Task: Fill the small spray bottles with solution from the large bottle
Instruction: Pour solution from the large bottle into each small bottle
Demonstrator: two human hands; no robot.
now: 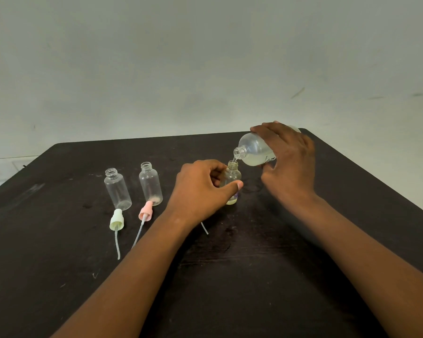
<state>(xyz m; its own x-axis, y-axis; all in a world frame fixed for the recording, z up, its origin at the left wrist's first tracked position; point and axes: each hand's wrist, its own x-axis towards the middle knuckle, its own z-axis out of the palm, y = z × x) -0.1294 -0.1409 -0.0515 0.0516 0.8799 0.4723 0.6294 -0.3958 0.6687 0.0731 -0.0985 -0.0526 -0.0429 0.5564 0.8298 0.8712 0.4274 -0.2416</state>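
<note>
Dark table (254, 276), matt top, worn and marked with pale scuffs and smears; rounded far corners, set against a pale wall. Standing on it at left, two clear small bottles, both uncapped and upright: left bottle (117, 190), second bottle (151, 184) just beside it. Lying flat in front of them, two spray caps with dip tubes pointing toward the near edge: pale green cap (117, 220) below the left bottle, pink cap (145, 211) touching the base of the second. A third small bottle (232, 182) stands further right, pale liquid in its base. A short length of clear tube (204, 228) lies near it, partly hidden.
</note>
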